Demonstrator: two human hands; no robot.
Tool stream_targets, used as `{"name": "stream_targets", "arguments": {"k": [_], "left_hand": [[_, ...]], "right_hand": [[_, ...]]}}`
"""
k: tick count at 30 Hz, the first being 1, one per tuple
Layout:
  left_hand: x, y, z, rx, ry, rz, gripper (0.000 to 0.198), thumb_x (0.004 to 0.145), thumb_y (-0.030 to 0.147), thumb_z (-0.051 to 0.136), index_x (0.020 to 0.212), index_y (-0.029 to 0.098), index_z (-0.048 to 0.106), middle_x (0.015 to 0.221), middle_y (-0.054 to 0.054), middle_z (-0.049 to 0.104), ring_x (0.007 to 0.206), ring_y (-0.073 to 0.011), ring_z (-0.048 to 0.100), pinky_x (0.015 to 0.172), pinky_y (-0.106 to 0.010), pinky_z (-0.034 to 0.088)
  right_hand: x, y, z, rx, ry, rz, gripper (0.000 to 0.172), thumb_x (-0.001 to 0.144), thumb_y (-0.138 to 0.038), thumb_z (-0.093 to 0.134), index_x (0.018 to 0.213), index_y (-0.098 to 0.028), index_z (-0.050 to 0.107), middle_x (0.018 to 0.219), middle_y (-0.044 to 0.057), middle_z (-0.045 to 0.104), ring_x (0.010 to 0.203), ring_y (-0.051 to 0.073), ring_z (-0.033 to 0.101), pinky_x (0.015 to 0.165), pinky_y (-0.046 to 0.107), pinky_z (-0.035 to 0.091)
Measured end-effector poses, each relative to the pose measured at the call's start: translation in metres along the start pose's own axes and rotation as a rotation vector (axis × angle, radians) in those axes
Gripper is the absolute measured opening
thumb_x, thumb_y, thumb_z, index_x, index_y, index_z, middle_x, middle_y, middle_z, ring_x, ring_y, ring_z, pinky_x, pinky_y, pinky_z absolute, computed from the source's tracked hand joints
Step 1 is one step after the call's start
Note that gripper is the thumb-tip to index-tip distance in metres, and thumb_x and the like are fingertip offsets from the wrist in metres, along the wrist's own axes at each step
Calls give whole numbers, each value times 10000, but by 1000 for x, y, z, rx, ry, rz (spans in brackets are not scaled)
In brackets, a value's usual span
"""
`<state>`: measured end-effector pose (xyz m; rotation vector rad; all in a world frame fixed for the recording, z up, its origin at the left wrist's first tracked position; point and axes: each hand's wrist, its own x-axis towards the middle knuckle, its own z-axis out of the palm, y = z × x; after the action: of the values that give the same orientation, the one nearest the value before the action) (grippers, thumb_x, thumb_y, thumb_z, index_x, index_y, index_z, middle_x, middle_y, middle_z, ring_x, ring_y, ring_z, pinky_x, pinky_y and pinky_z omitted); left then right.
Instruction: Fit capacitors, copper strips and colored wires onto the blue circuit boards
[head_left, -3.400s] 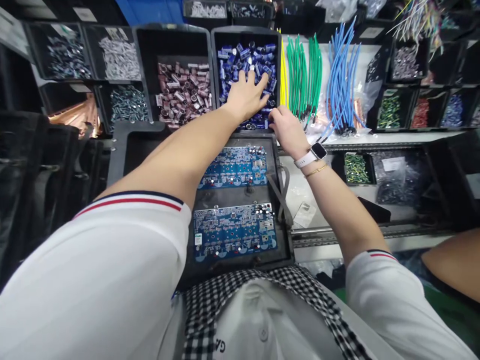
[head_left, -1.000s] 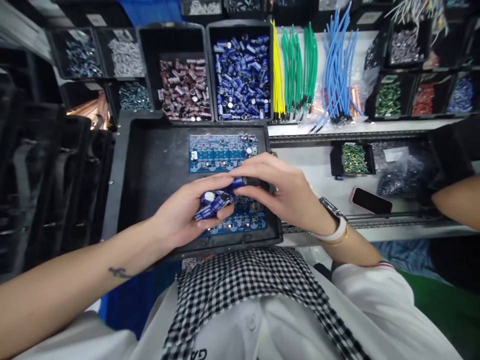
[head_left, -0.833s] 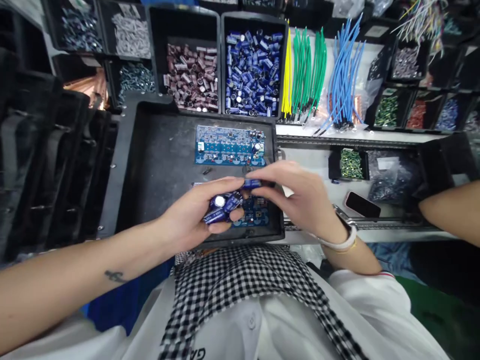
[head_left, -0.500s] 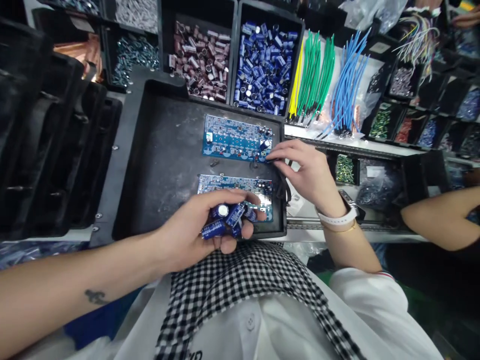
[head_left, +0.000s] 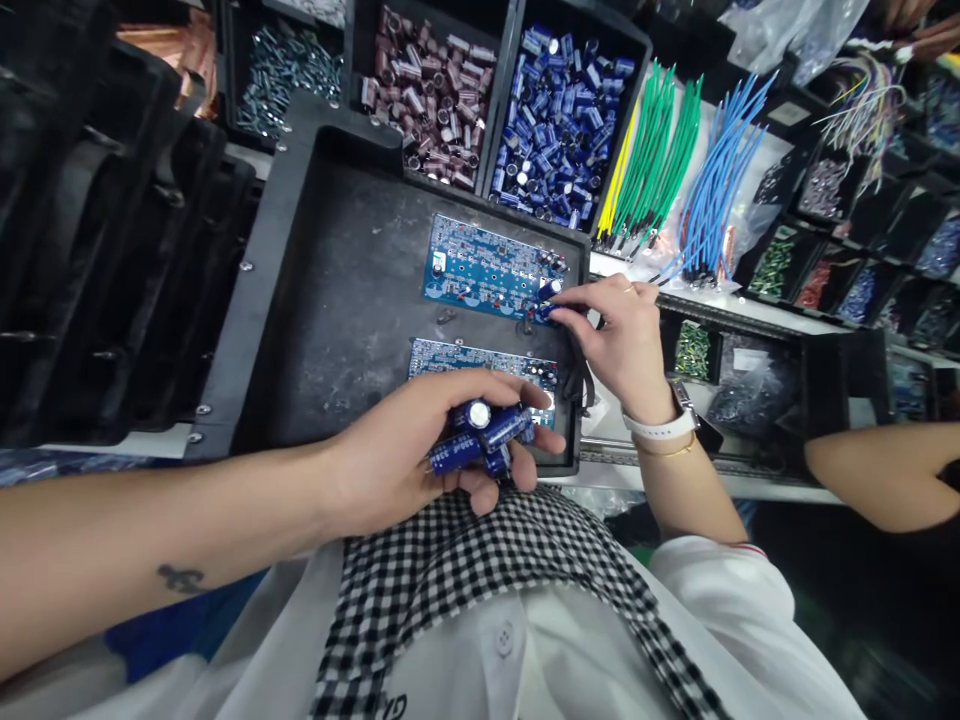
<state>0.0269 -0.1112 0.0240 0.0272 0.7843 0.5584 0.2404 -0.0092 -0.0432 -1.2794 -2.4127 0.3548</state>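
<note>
My left hand, palm up with fingers curled, cradles several blue cylindrical capacitors above the near circuit board, covering much of that board. At the lower right corner of the far circuit board, my right hand pinches a blue capacitor between thumb and fingertips; its leads are hidden. Just behind those fingertips, another blue capacitor stands on the far board. Both blue boards lie in a black tray.
Behind the tray stand a bin of blue capacitors and a bin of brown capacitors. Green wires and blue wires lie to their right. Black trays are stacked at left. Another person's arm reaches in at right.
The view has shifted, moving the tray and bins rightward in the picture. My left hand has moved slightly right with its capacitors. My right fingertips now sit over the far board's corner.
</note>
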Motion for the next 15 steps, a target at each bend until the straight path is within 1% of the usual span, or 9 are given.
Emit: {"name": "stream_targets", "arguments": {"k": [3,8,10,12,13,15], "left_hand": [[2,6,2,23,26,24,193,881,146,468,978,95,628,878,-174,715,531,-154,632,365,-171,446],[5,11,2,72,53,67,164,883,143,526,986,105,647,905,-154,717,555,-140,625,358,-152,429],[5,13,3,95,70,65,134,888,162,559,978,120,650,908,-141,716,537,-125,603,334,-135,391],[5,14,4,121,91,61,93,891,182,586,944,131,642,902,-130,712,514,-110,576,318,-126,363],[5,15,5,133,100,69,80,892,188,592,926,132,637,897,-127,708,512,-107,570,317,-125,359],[7,16,6,150,110,99,79,896,194,589,906,128,631,890,-122,697,522,-108,570,323,-127,365]], "right_hand": [[1,-2,1,-30,-9,-48,151,952,-351,577,961,-283,712,976,8,755,958,271,620,920,485,308],[0,-4,-3,-150,-52,-209,205,997,-322,503,1063,-280,692,1059,18,741,1008,270,599,952,500,295],[0,-1,-5,-178,-16,-187,209,993,-337,517,1107,-282,683,1077,21,732,1034,268,593,975,502,296],[1,5,-7,-229,28,-123,215,987,-342,527,1117,-274,685,1074,31,722,1069,282,578,982,511,298],[2,8,-7,-262,31,-97,214,987,-335,525,1103,-267,692,1070,37,716,1082,291,570,978,518,301],[3,12,-5,-318,-7,-90,213,990,-312,511,1041,-257,710,1053,45,704,1089,304,559,966,530,309]]}}
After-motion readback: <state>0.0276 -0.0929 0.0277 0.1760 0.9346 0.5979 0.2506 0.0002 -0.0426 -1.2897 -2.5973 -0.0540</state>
